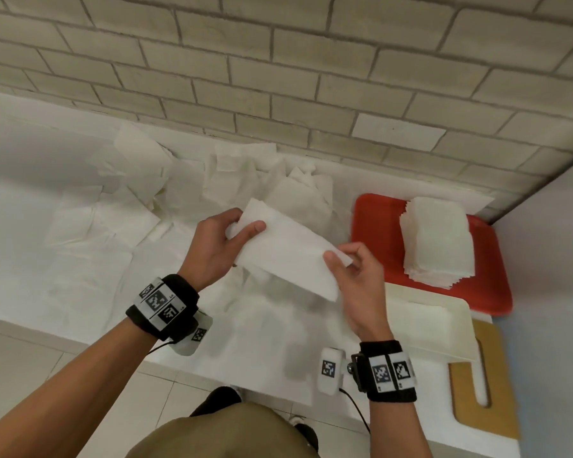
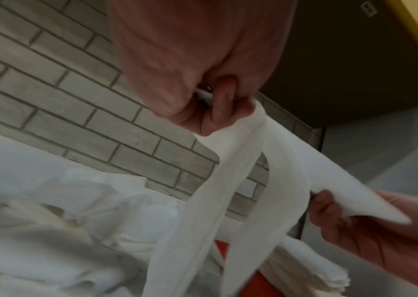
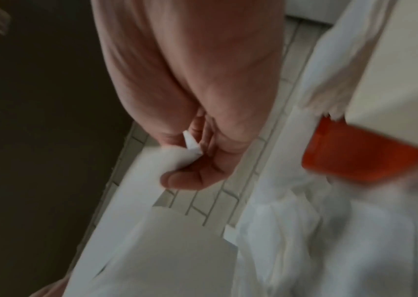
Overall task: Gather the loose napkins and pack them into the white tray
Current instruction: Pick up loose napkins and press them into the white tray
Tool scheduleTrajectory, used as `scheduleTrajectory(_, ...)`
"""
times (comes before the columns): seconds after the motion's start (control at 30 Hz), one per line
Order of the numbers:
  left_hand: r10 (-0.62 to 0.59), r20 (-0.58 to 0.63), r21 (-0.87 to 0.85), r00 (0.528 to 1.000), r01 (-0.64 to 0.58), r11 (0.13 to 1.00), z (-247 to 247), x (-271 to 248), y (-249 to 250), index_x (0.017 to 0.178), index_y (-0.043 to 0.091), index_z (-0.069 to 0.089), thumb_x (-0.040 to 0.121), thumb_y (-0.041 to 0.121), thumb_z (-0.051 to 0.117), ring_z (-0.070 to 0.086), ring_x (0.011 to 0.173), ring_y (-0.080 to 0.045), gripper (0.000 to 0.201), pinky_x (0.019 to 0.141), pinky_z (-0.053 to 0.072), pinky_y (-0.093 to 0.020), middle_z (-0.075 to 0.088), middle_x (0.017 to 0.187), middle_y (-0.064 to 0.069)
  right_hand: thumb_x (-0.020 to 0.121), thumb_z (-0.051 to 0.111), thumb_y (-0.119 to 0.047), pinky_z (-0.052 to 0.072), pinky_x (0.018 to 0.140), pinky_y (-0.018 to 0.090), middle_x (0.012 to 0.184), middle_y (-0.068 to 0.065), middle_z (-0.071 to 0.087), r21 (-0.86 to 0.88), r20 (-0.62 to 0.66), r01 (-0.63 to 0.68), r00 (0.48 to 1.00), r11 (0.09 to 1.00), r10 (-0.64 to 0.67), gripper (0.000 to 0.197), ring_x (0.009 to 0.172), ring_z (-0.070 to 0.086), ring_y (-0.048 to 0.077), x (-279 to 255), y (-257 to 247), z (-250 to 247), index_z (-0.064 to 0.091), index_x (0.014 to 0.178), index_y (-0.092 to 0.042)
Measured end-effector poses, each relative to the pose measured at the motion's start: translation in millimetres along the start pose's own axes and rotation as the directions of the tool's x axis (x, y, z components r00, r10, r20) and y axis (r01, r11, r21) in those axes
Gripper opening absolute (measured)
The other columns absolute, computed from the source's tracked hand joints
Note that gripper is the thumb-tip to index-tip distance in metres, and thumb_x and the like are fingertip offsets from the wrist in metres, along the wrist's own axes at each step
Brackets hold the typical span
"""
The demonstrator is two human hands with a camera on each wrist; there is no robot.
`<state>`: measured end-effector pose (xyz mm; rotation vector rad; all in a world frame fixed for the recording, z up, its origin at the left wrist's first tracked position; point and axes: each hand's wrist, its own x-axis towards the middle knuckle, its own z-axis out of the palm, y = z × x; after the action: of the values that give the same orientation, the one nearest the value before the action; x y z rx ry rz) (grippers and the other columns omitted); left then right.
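Observation:
A white napkin (image 1: 288, 252) is held folded above the counter between both hands. My left hand (image 1: 235, 229) pinches its far left corner with thumb on top. My right hand (image 1: 339, 259) pinches the near right corner. In the left wrist view the napkin (image 2: 273, 160) hangs in two layers from my left hand (image 2: 218, 112) across to my right hand (image 2: 329, 209). The right wrist view shows my right hand (image 3: 192, 160) pinching the napkin (image 3: 152, 201), blurred. Several loose napkins (image 1: 119, 206) lie spread over the counter. The white tray (image 1: 444, 328) sits at the right, just beyond my right wrist.
A red tray (image 1: 374, 219) at the back right carries a tall stack of folded napkins (image 1: 439, 241). A wooden board with a handle slot (image 1: 483, 391) lies under the white tray at the counter's right end. A brick wall (image 1: 278, 77) backs the counter.

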<state>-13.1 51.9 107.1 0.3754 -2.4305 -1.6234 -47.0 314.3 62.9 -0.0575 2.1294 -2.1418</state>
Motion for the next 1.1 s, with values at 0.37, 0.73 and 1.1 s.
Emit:
scheduleTrajectory(0.37,0.102,0.092,0.133,0.991,-0.113,0.985,102,-45,53,0.083,0.019,0.067,0.095,0.044,0.078,0.059,0.044,-0.026,0.030,0.042,0.047,-0.026,0.064,0.068,-0.010,0.095,0.083,-0.013,0.058,0.073,0.017,0.090,0.000,0.077,-0.516,-0.199,-0.021,0.975,0.856,-0.096,0.015,0.080,0.073,0.002,-17,7,-208,0.068,0.095,-0.015)
scheduleTrajectory(0.73,0.280,0.219,0.258,0.935,-0.333,0.907,117,-65,82,0.088,0.019,0.057,0.107,0.032,0.062,0.049,0.052,-0.031,0.024,0.053,0.040,-0.034,0.056,0.063,-0.005,0.102,0.072,-0.037,0.053,0.083,0.041,0.106,0.007,0.074,-1.000,0.022,0.024,0.993,0.018,-0.116,0.027,0.100,0.069,0.032,-24,41,-231,0.058,0.121,-0.023)
scheduleTrajectory(1.1,0.440,0.304,0.144,0.845,-0.497,0.856,147,-66,125,0.073,0.012,0.048,0.085,0.014,0.058,0.040,0.058,-0.014,0.015,0.057,0.035,-0.024,0.043,0.061,0.001,0.102,0.074,-0.035,0.047,0.118,0.041,0.145,-0.009,0.065,-0.144,0.490,0.077,0.872,0.987,0.004,0.060,0.138,0.059,0.012,-33,-17,-127,0.044,0.154,-0.029)
